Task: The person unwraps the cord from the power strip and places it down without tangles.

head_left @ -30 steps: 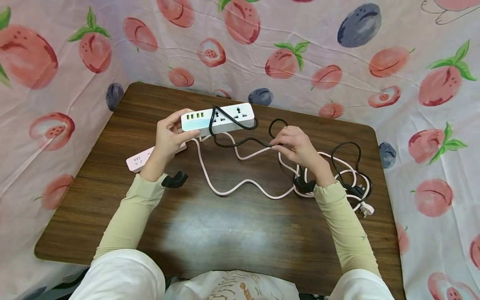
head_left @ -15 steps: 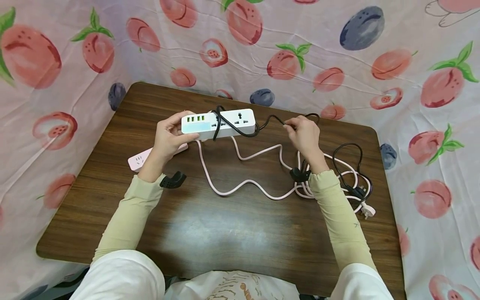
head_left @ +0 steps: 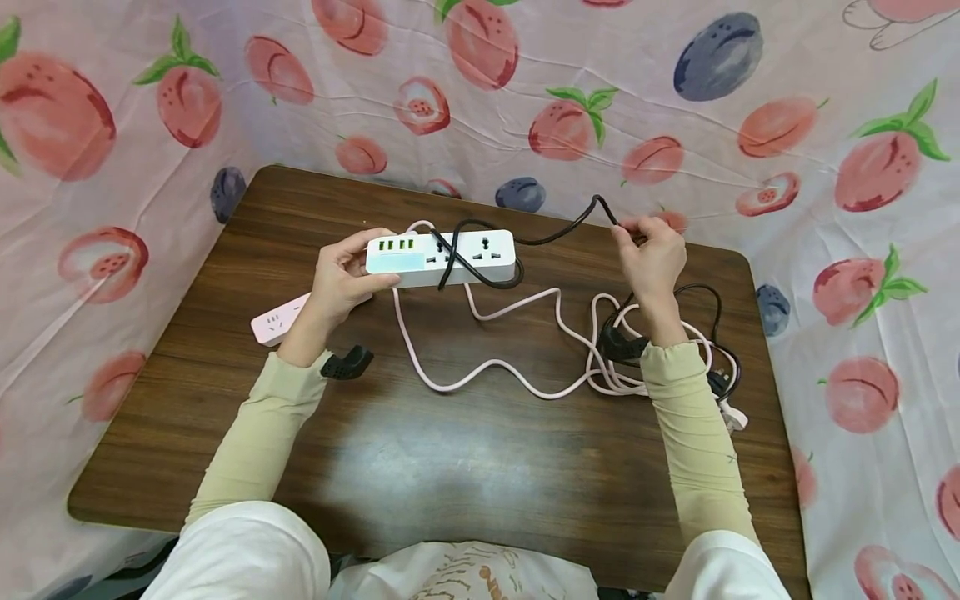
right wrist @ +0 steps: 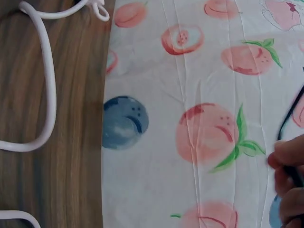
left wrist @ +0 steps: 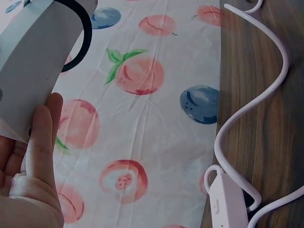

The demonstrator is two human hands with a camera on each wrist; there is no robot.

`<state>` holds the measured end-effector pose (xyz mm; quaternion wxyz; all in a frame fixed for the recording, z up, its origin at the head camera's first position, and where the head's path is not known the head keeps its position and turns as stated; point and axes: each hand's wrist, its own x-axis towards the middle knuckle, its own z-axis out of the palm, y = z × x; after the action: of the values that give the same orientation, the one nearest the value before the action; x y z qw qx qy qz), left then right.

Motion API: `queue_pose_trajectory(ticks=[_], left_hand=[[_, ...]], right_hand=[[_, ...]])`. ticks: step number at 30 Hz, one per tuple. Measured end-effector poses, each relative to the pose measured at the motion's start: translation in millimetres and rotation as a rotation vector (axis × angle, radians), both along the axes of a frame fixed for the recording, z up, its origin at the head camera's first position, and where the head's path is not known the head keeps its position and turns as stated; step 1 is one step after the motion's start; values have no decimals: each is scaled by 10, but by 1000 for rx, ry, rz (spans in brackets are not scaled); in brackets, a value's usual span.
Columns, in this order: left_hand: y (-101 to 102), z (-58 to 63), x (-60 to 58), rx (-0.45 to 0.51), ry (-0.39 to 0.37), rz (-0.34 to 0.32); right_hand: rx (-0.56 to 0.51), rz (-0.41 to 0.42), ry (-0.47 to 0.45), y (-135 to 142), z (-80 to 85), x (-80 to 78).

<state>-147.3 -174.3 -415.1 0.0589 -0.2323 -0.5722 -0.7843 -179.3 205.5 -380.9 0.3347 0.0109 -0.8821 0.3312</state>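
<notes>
My left hand [head_left: 347, 275] grips the left end of a white power strip [head_left: 397, 263], thumb along its near side. The strip is held up over the table, its USB ports and sockets facing the head camera. Its black cord [head_left: 562, 234] loops around the right half of the strip and crosses over the sockets. Off to the right, my right hand [head_left: 656, 260] pinches this cord, which rises in a bend just before the fingers. In the right wrist view the fingers [right wrist: 290, 152] curl around the cord. The left wrist view has the underside of the strip [left wrist: 33, 66] in the palm.
Behind my left wrist a pink power strip [head_left: 274, 323] lies on the brown table [head_left: 450, 467]. Its pale pink cord [head_left: 495, 362] winds rightward into a tangle with black cord beneath my right arm. A pink plug [head_left: 735, 418] and a black plug [head_left: 718, 382] lie there. Printed cloth surrounds the table.
My right hand has moved right and away from me, drawing the black cord out from the strip. The white power strip has come slightly lower in the head view, still held by my left hand.
</notes>
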Motion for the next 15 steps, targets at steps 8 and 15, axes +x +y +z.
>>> queue_pose_trajectory(ticks=[8,15], left_hand=[[2,-13,5,-45,-4,25],[-31,-1,-5,-25,6,68]], right_hand=[[-148,49,100,43,23,12],[-353,494,217,99,85,170]])
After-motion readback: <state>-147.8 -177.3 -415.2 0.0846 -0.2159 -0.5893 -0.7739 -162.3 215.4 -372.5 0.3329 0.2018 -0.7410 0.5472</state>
